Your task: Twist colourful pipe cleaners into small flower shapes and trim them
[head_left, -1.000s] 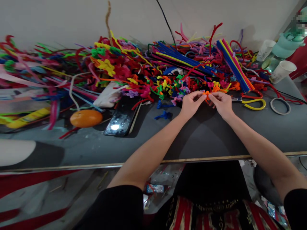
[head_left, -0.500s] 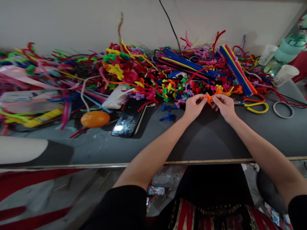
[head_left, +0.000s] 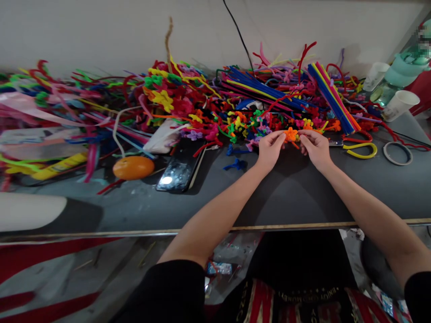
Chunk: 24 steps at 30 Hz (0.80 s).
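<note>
An orange pipe-cleaner flower (head_left: 291, 134) is held up just above the table, its petals facing me and a short orange stem end showing below. My left hand (head_left: 270, 151) pinches its left side between thumb and fingers. On the other side, my right hand (head_left: 315, 150) has its fingers closed at the flower's right edge; the exact contact is small and partly hidden. Blue pipe-cleaner pieces (head_left: 235, 164) lie left of my left hand. Scissors with yellow and red handles (head_left: 362, 150) rest to the right of my right hand.
Colourful pipe cleaners and small flowers (head_left: 188, 96) are heaped along the wall. A phone (head_left: 178, 172) and an orange fruit (head_left: 134, 168) lie to the left. At right are a grey tape ring (head_left: 398, 154), paper cups (head_left: 401, 105) and a bundle of straight pipe cleaners (head_left: 333, 98).
The orange flower has turned so its petals now face me more fully. My left fingers have shifted slightly left, and the gap between the two hands has widened a little.
</note>
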Available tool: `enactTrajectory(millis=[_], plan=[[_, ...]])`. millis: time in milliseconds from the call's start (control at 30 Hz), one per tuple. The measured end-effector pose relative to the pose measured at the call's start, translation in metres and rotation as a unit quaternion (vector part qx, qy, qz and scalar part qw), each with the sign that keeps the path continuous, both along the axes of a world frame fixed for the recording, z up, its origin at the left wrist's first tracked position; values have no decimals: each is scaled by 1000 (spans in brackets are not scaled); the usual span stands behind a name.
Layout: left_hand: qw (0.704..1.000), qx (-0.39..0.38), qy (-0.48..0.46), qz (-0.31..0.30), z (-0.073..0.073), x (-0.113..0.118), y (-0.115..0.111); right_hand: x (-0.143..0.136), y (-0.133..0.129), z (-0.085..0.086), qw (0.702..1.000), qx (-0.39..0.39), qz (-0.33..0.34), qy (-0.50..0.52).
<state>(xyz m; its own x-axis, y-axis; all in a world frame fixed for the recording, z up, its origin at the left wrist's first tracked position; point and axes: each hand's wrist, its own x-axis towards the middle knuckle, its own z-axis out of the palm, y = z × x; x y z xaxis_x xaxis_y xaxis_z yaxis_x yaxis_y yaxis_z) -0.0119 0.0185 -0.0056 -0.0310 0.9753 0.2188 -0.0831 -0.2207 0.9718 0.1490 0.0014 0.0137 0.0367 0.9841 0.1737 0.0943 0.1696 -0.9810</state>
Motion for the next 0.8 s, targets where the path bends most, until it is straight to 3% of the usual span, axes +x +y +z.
enactTrajectory(millis=[300,467,667,800], plan=[[982,-106,-114,-110,8,-3,-3,-3,-8,2,989,83,48,-115],[981,-90,-136,-106,10,-3,-4,-4,-7,0,990,92,47,-93],[989,-71,-77,-100,7,-1,-5,-4,-7,-1,989,96,42,-103],[988,-59,-88,-113,2,-1,-3,-3,-8,2,987,99,36,-118]])
